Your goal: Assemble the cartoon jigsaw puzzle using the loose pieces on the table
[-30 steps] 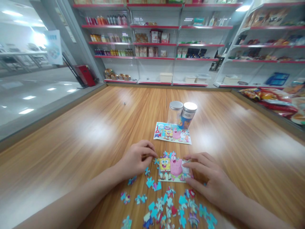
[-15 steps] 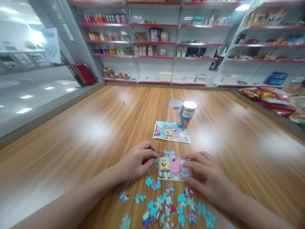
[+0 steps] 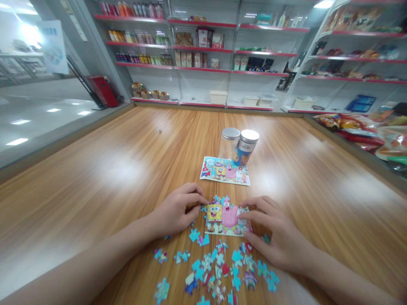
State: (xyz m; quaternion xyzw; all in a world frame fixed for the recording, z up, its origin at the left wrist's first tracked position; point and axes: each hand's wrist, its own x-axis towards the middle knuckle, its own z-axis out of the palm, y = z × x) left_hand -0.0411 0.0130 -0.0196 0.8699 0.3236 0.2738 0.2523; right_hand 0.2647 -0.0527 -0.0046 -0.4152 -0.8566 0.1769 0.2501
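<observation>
A partly joined puzzle (image 3: pixel 227 217) with a yellow square figure and a pink star figure lies flat on the wooden table. At its left edge, my left hand (image 3: pixel 179 208) has its fingers bent close together; whether a piece is between them is hidden. My right hand (image 3: pixel 273 231) rests at the right edge, fingers apart, their tips on the joined pieces. Several loose, mostly light blue pieces (image 3: pixel 206 262) lie scattered nearer to me. Beyond the puzzle lies a printed picture sheet (image 3: pixel 225 171) showing the same figures.
Behind the sheet stand a clear jar (image 3: pixel 229 144) with a silver lid and a blue-labelled can (image 3: pixel 246 148). A tiny object (image 3: pixel 160 131) sits farther left. Snack bags (image 3: pixel 352 127) lie at the right, and stocked shelves (image 3: pixel 203 48) stand behind the table.
The view has shifted slightly, so the whole scene sits a little higher and more to the left. Both hands keep nearly the same places at the puzzle's edges.
</observation>
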